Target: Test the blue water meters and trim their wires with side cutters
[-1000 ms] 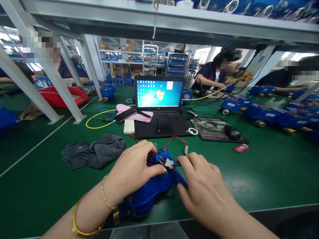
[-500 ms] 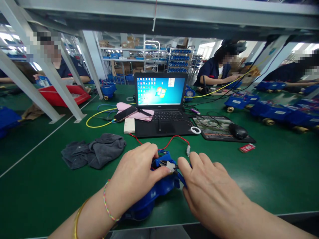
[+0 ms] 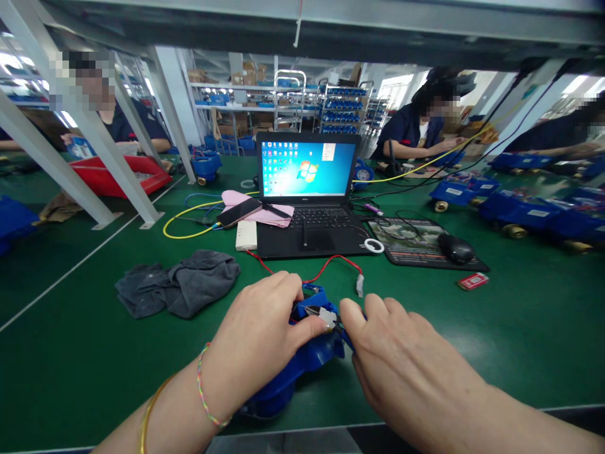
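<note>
A blue plastic housing [image 3: 314, 357] lies on the green bench near its front edge. My left hand [image 3: 265, 321] is closed over the housing's upper end, its thumb beside the jaws of a pair of side cutters. In my right hand [image 3: 397, 347] are the blue handles of these side cutters [image 3: 327, 316], held by wrapped fingers. The cutters' jaws point left against the top of the housing, and their tips are partly covered by my left thumb. A red cable [image 3: 326, 266] with a greyish end lies just beyond my hands.
Behind my hands stands an open laptop [image 3: 307, 170], with a mouse [image 3: 456, 248] on a mat to its right. A grey cloth [image 3: 182, 284] lies at left. A white box [image 3: 246, 235] and a phone [image 3: 240, 212] sit by the laptop. Several blue housings [image 3: 529, 205] line the right; co-workers sit opposite.
The view has shifted slightly. Both hands keep their hold on the housing and the side cutters, with hardly any movement between them.
</note>
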`<control>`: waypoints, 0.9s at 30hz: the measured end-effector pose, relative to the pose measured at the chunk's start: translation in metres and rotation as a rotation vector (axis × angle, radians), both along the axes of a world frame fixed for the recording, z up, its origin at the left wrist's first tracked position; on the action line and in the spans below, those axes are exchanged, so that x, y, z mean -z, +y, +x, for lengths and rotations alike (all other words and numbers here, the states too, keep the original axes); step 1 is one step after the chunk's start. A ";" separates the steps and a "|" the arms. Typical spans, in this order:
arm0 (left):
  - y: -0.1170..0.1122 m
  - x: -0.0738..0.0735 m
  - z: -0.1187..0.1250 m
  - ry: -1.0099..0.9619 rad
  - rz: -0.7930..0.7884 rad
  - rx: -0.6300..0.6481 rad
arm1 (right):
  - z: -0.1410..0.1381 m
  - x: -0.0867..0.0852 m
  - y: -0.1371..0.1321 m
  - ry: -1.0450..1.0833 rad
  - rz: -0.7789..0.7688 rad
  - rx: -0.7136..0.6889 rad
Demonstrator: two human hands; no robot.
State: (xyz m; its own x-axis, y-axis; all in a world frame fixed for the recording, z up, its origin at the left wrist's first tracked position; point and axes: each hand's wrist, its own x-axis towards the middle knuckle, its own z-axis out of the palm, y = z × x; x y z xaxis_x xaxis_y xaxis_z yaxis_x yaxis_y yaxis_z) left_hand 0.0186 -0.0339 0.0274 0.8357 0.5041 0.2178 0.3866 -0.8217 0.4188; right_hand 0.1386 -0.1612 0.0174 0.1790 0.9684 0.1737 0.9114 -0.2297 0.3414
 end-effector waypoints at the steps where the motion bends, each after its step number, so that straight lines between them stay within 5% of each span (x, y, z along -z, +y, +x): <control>1: 0.000 0.000 0.000 0.000 0.001 -0.002 | -0.001 -0.002 0.001 0.014 -0.036 0.013; 13: 0.001 0.002 -0.001 0.003 -0.025 -0.003 | -0.005 -0.009 0.004 0.202 -0.231 0.127; 27: -0.002 0.005 0.000 0.001 0.017 -0.025 | -0.007 0.002 0.002 0.390 -0.194 0.191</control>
State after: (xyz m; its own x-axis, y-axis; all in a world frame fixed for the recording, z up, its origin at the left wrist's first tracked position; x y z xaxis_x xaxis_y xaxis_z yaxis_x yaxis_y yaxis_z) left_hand 0.0182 -0.0355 0.0228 0.8230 0.5215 0.2251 0.4080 -0.8184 0.4047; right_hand 0.1320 -0.1589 0.0152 0.3730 0.9198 -0.1221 0.9277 -0.3715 0.0356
